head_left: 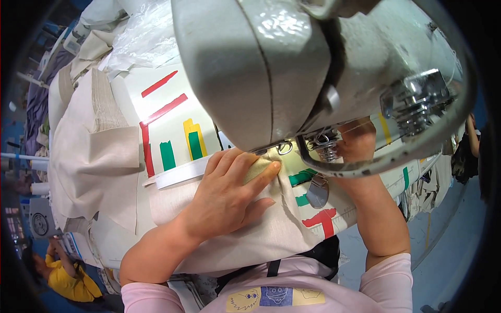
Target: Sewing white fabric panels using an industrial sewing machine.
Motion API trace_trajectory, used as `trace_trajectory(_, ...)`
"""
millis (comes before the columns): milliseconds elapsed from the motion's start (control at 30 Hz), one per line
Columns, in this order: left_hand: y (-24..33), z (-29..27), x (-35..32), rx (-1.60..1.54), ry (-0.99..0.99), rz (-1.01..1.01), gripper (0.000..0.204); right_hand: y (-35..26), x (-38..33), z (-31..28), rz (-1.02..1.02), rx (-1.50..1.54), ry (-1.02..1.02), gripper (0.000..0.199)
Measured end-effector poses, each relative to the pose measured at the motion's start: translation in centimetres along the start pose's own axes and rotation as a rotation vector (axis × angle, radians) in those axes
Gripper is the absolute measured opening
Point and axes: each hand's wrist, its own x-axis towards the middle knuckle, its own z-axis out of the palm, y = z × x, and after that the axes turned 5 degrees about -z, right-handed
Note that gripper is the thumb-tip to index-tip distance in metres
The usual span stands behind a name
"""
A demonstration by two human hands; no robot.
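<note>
A beige piece of fabric (172, 203) lies over the front of the machine bed and hangs down toward my lap. My left hand (227, 193) rests flat on it with the fingers spread, its index fingertip close to the needle area. Above both hands looms the pale sewing machine head (224, 68), which covers the needle. Behind its metal guard my right hand (357, 141) is raised beside the springs and thread parts; its fingers are mostly hidden. Along the fabric's far edge runs a white strip (182, 175).
A stack of beige cut fabric (107, 156) sits to the left, with clear plastic wrap (141, 41) beyond it. Red, green and yellow tape marks (167, 155) the white bed. A person in a yellow top (75, 281) is at lower left.
</note>
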Motion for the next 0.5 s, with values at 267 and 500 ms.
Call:
trace_trajectory(267,-0.3,-0.2,0.2,-0.007,0.005,0.005,0.053,-0.3,-0.4,-0.1,0.080,-0.104,-0.010,0.026)
trace_trajectory(500,-0.9,-0.2,0.3,-0.004,-0.008,0.003,0.057,-1.3,-1.5,-0.3,0.109,-0.146,-0.054,0.023)
